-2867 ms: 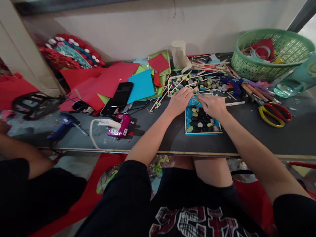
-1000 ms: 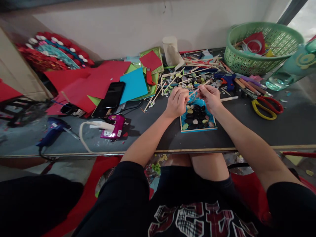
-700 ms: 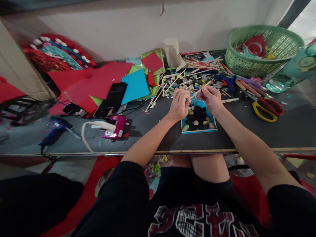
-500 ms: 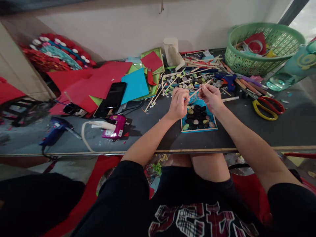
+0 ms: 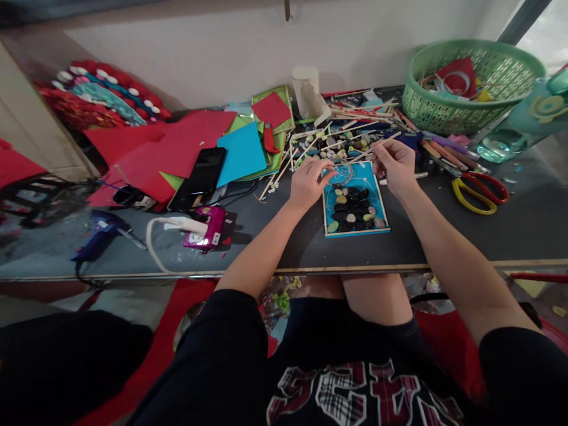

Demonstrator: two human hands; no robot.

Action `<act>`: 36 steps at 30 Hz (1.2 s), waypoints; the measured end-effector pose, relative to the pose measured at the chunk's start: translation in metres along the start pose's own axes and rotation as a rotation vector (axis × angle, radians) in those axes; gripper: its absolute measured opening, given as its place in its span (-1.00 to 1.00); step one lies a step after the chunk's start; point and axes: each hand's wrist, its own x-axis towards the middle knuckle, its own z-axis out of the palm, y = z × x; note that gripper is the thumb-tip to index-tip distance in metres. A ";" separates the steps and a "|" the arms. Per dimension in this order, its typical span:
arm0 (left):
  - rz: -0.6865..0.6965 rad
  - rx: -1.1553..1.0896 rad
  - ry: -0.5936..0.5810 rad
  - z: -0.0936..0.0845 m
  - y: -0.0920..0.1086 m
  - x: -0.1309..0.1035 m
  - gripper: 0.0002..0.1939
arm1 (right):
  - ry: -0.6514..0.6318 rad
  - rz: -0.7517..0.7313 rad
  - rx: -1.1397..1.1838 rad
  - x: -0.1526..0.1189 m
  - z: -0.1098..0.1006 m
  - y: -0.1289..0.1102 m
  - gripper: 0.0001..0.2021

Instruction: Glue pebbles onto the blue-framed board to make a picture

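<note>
A blue board (image 5: 377, 204) with a thin wooden edging lies on the table, bearing black and pale pebbles (image 5: 352, 207) and white drawn lines. Over its upper left corner is my left hand (image 5: 310, 183), thumb and fingers pinched together. A thin brownish ring (image 5: 351, 173) shows at those fingertips; whether they grip it I cannot tell. My right hand (image 5: 397, 165), off the board's upper right corner, pinches a thin wooden stick (image 5: 391, 138) that slants up to the right.
Behind the board lie loose pebbles (image 5: 331, 142) and sticks (image 5: 355, 112). A green basket (image 5: 470, 112), a bottle (image 5: 510, 139) and scissors (image 5: 479, 195) are at right. Leftward are coloured paper (image 5: 242, 151), a phone (image 5: 208, 168), a purple power socket (image 5: 210, 228) and a blue glue gun (image 5: 102, 234).
My hands have moved apart, the right going rightward with the stick and the left slightly left. More of the board's upper part is now uncovered.
</note>
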 end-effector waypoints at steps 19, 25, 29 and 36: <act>-0.298 0.115 -0.022 0.008 -0.025 -0.008 -0.59 | 0.020 -0.019 -0.099 -0.006 0.006 0.007 -0.39; -0.085 -0.046 -0.206 0.005 0.000 -0.001 -0.52 | -0.006 0.036 -0.061 -0.012 0.012 0.006 -0.41; -0.110 -0.024 -0.224 0.012 0.009 -0.003 -0.62 | -0.038 0.070 -0.037 -0.015 0.016 0.002 -0.43; -0.281 0.048 -0.095 0.014 0.002 -0.004 -0.67 | 0.049 0.057 -0.066 -0.013 0.016 0.001 -0.42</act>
